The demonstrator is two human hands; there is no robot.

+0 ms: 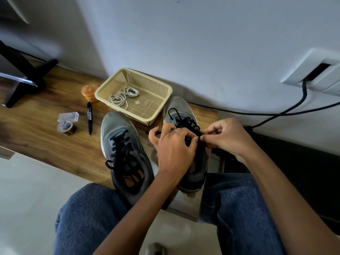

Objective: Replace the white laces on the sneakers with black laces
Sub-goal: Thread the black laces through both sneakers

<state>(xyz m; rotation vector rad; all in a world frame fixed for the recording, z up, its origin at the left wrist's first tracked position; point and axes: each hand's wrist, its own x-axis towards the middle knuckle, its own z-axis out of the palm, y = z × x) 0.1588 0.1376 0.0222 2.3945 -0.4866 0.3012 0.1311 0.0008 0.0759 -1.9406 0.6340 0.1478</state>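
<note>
The right hand (pixel 226 138) pinches the black lace (pixel 189 124) between thumb and finger, just at the top eyelets of the right sneaker (pixel 181 107). The left hand (pixel 173 144) meets it there, with fingers curled on the same lace, so both hands hold it over the tongue. The lace already crosses through most of the eyelets on this sneaker, and one loose end lies near the toe. Beside it, to the left, stands the left sneaker (pixel 117 126), and its black lace (pixel 121 150) looks fully threaded, with the ends hanging free and not tied. Behind the sneakers, touching the right one, is a basket (pixel 161 100), and the white laces (pixel 122 95) lie coiled inside it. So I judge the old laces are out of both sneakers and the task is near its end: the last eyelets of the right sneaker remain, and maybe the tying. Further left on the bench (pixel 46 133) lie a marker (pixel 89 117), a tape roll (pixel 66 127) and an orange jar (pixel 89 92).
</note>
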